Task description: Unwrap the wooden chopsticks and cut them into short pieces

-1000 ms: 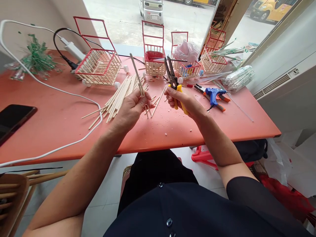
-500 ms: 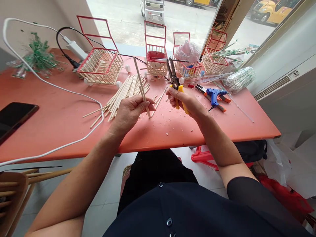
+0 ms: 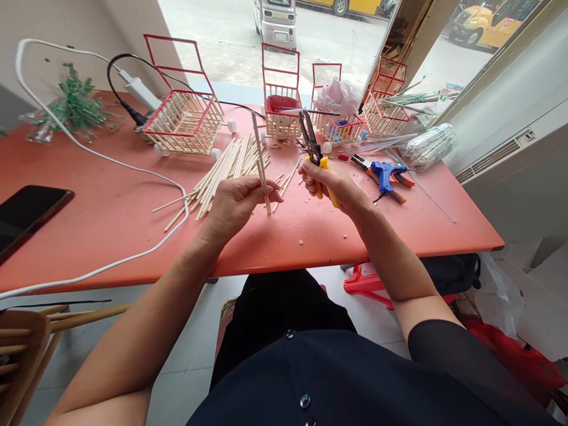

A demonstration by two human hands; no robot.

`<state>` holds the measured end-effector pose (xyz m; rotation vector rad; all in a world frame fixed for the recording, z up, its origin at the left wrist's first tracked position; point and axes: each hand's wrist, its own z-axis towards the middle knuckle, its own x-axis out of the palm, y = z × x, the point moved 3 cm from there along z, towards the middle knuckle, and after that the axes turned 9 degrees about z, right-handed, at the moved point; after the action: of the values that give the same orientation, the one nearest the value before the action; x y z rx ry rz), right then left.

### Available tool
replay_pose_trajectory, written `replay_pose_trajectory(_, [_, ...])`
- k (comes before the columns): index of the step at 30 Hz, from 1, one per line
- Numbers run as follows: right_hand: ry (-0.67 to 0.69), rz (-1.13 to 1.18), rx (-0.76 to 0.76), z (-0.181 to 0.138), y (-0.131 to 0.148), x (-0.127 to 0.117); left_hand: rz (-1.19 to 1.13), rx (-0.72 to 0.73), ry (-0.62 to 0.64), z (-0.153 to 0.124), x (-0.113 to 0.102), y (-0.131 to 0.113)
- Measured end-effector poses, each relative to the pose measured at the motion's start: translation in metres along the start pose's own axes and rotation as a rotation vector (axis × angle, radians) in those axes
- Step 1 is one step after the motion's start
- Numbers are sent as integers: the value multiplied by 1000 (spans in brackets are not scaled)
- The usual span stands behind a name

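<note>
As the left hand (image 3: pixel 237 204) pinches two thin sticks (image 3: pixel 257 139), one longer than the other, between thumb and fingers, the right hand (image 3: pixel 332 183) grips a pair of pliers (image 3: pixel 313 151), the yellow handles in its palm and the dark head pointing up and away. The pinched sticks stand nearly upright in front of the right side of a stick pile (image 3: pixel 226 171) on a red bench (image 3: pixel 110 236); whether their lower ends touch the surface cannot be told. The pliers are to the right of the pile and apart from it, with short stick pieces (image 3: pixel 290 182) strewn in between.

Just behind the pile, to its left, sits a red-trimmed basket cart (image 3: pixel 184 124) on white wheels. Three smaller carts (image 3: pixel 386 115) line up behind the pile to its right, one carrying a red container (image 3: pixel 281 105), another topped with white cloth (image 3: pixel 337 97). Farther right of the pile, a blue glue gun (image 3: pixel 385 173) lies on an orange-handled tool (image 3: pixel 394 195), with a clear-wrapped bundle (image 3: pixel 430 145) behind. Left of the pile, a white cable (image 3: pixel 155 177) crosses its nearest ends, and a black phone (image 3: pixel 33 210) lies well apart.
</note>
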<state>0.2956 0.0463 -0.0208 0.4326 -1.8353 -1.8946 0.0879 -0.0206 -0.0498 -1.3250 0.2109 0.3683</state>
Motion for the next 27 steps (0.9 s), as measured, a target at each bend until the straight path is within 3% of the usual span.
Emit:
replay_pose_trajectory(7, [42,-148,-30,4,-6,-6,92,63,7,1,1,-4])
replay_pose_trajectory(12, [114,-421,20,-3,4,-5,-26,-18,202,8,-10,-6])
replay_pose_trajectory(16, [183,-581,175,-12,12,-3,-184,-97,316,8,-25,-13])
replay_pose_trajectory(22, [334,-614,247,-18,14,2,-195,-162,440,4,-31,-22])
replay_pose_trajectory(27, [347,-634,281,-18,13,3,-168,-155,516,2,-27,-18])
